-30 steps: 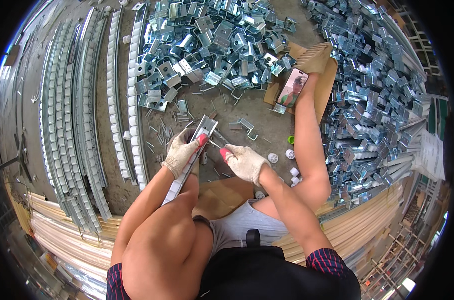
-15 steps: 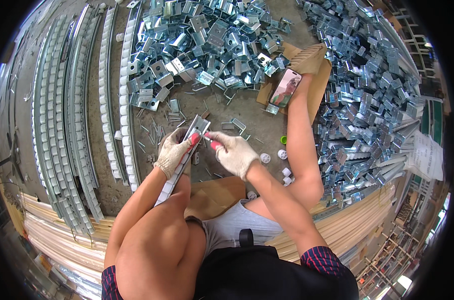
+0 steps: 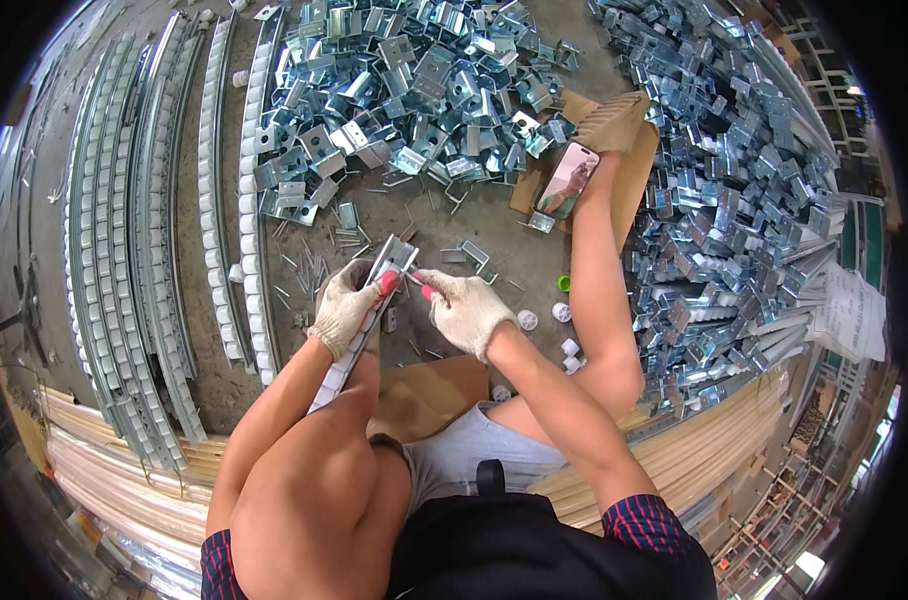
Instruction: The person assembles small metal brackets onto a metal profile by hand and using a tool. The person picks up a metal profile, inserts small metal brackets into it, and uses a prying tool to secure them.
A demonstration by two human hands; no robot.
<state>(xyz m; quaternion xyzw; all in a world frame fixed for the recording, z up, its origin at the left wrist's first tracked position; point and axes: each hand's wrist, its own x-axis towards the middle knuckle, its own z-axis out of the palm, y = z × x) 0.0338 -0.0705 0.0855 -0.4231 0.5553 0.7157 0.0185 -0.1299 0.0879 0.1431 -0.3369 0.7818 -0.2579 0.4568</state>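
Rail, metal channel with white rollers in its lower part, was held on a slant in front of the person, upper end pointing away, lower end down at the left thigh. Left hand, gloved, was wrapped round it below the upper end, thumb on top, grip firm, covering a stretch of channel. Right hand, also gloved, had thumb and fingers drawn together right at the rail's edge; couldn't tell what, if anything, was pinched there.

Surroundings were crowded. Bracket heap sat just beyond the work spot; a second heap filled the right side, past the right shin. Roller-filled rails lay lengthwise on the left. Loose pins were scattered on the floor near the left hand, and a bent bracket lay just past the right one.

Between right hand and right shin: green ring, white wheels, small white rollers. Phone was propped by the shin, over a cardboard sheet. Another cardboard piece lay between the legs. Both legs hemmed in the floor space.
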